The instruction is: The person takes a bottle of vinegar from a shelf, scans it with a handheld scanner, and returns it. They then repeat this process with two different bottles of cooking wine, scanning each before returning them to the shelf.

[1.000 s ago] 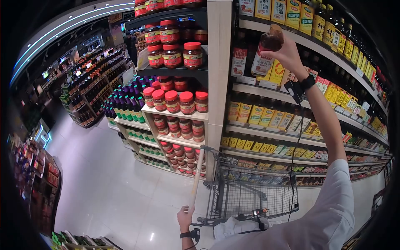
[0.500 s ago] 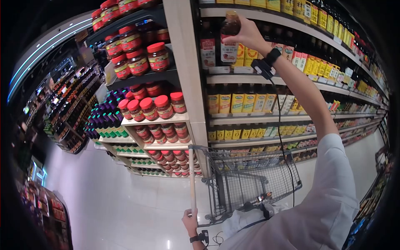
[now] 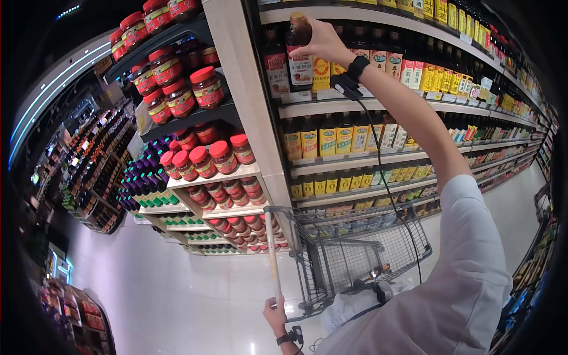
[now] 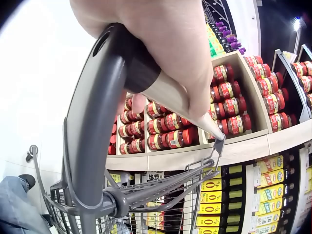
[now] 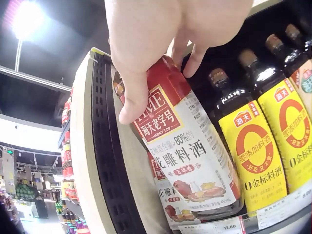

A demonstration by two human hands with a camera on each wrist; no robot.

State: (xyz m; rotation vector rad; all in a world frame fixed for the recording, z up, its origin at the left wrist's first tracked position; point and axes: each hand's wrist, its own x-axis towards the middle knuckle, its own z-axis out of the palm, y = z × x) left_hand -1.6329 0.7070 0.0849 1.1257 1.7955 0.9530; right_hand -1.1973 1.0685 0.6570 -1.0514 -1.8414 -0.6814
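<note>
High on the shelf, my right hand [image 3: 327, 42] grips a dark cooking wine bottle [image 5: 190, 151] with a red and white label around its shoulder. In the right wrist view the bottle's base sits right at the shelf's front edge, above a price tag. A matching bottle [image 3: 276, 74] stands on its left, and bottles with yellow labels [image 5: 258, 156] stand on its right. Low down, my left hand [image 3: 274, 315] grips the pale handle bar [image 3: 272, 254] of a shopping cart. In the left wrist view, the fingers curl round the bar beside its dark end piece.
The wire shopping cart [image 3: 349, 260] stands below the bottle shelves, with a white bag or cloth [image 3: 349, 310] at its near end. Left of the wooden post [image 3: 242, 83] are stacked red-lidded jars [image 3: 207, 86]. A black cable [image 3: 378, 148] hangs from my right wrist.
The bottle was tilted in front of the shelf; it now stands nearly upright in line with the row. My view has turned, shifting the shelves left. The left hand keeps the cart handle.
</note>
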